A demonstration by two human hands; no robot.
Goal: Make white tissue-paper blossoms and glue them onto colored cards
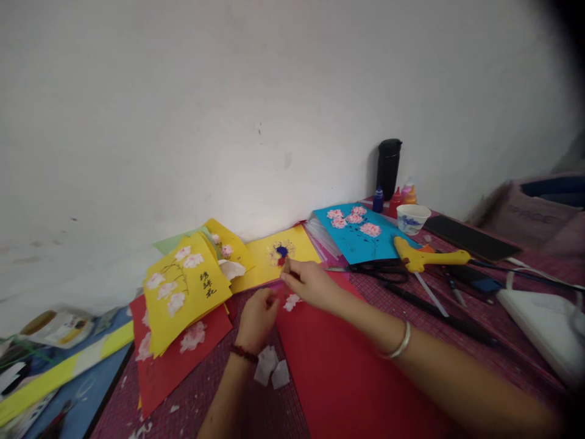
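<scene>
Probably, light dabbing suited the paint (282, 250) beyond my right grip (311, 282), pinching something small (286, 266); left grip (256, 318), I couldn't tell.

Dim, flat light, source unclear. White wall (219, 116) reads grey, soft shadow by black tumbler (388, 171). Left hand (256, 318), right hand (311, 283) slightly blurred. Far right corner blacked out; fabric bin (537, 216) soft, edges stretched.

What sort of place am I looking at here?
Probably a home or small-studio craft table: yellow paper decorated with pink flowers, a yellow glue gun, and small paint bottles by the wall.
</scene>
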